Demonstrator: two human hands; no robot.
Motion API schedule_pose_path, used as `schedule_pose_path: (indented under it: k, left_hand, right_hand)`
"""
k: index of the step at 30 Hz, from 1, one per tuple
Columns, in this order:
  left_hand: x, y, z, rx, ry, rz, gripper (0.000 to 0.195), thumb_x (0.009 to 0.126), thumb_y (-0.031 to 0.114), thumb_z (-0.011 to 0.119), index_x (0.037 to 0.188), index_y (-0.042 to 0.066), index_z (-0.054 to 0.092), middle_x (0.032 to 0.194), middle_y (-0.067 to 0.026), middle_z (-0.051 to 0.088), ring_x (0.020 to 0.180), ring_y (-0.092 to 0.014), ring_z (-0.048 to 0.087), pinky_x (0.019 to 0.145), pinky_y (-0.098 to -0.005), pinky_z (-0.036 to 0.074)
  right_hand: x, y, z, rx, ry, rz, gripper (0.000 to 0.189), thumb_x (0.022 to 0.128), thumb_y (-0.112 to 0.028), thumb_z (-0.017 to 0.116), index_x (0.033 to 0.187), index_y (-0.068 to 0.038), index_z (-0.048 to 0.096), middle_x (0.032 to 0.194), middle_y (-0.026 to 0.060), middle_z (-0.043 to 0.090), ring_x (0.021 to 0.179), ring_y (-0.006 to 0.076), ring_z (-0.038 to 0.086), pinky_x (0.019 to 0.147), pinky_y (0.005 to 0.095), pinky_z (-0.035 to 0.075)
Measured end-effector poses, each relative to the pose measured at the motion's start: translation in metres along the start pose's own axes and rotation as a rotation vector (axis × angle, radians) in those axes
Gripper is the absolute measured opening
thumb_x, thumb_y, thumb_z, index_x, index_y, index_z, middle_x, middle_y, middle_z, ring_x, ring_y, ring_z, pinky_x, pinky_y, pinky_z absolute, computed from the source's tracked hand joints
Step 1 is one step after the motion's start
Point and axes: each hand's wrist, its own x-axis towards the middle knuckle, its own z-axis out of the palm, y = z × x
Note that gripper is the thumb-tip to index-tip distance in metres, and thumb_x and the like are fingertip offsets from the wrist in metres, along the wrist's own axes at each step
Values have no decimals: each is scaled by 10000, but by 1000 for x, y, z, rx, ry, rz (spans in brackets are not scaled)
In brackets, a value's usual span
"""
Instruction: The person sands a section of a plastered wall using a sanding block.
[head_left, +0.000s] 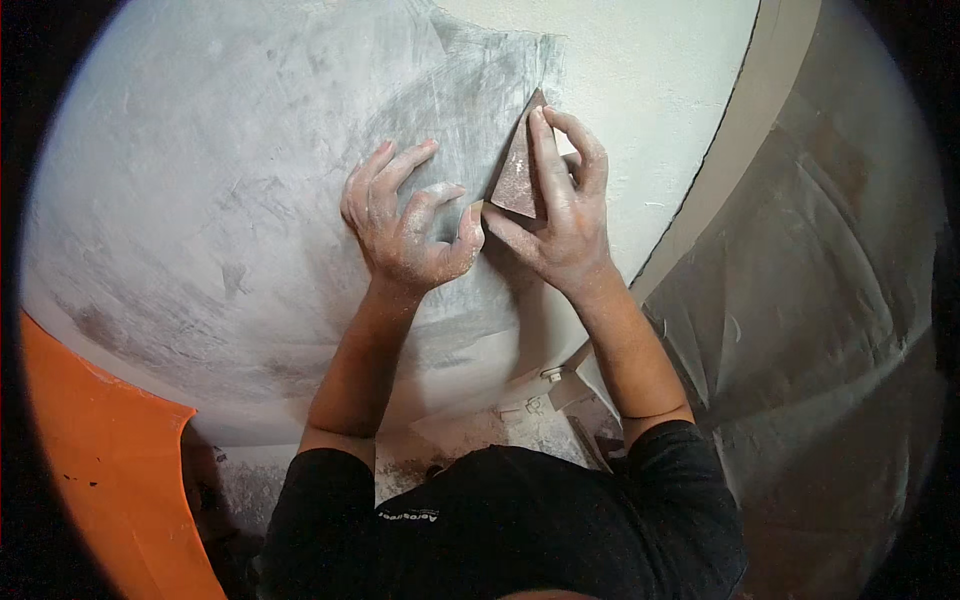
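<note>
My right hand (566, 195) holds a folded piece of brownish sandpaper (521, 172) against a pale panel with grey filler patches (292, 135). Its fingertips press near the paper's pointed upper end, and its thumb is by the lower corner. White dust marks the paper's face. To the left, my left hand (412, 214) has its fingers spread and curled over the grey surface, with its thumb beside the sandpaper's lower left corner. Both hands are coated in pale dust. Whether the left thumb touches the paper or the right thumb cannot be told.
An orange panel (105, 450) stands at the lower left. Dark, creased sheeting (810, 322) covers the right side, beyond the panel's dark edge gap. The floor (525, 420) below is dusty, with a small metal fitting (553, 373) at the panel's lower edge.
</note>
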Motion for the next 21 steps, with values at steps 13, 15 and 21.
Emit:
schedule_pose_path:
  k: [13, 15, 21]
  left_hand:
    - [19, 44, -13, -732, -79, -576, 127, 854, 100, 730, 955, 32, 693, 1068, -120, 703, 940, -215, 672, 806, -312, 540]
    - [35, 61, -15, -828, -44, -715, 122, 910, 26, 717, 1022, -20, 702, 966, -91, 720, 834, -107, 661, 726, -222, 521]
    - [32, 51, -22, -1174, -379, -1000, 130, 906, 60, 752, 977, -47, 734, 878, -50, 725, 812, -54, 628, 718, -189, 499]
  right_hand:
    - [-34, -28, -5, 1358, 377, 639, 584, 930, -178, 542, 1443, 58, 394, 1238, 248, 604, 1012, 272, 661, 818, 377, 581]
    - [-46, -30, -8, 1470, 343, 627, 529, 940, -132, 571, 1412, 67, 440, 1230, 225, 612, 1054, 258, 652, 858, 370, 572]
    - [-56, -34, -20, 417, 218, 322, 419, 844, -22, 737, 1241, 64, 635, 1120, 189, 683, 1034, 253, 669, 914, 328, 521]
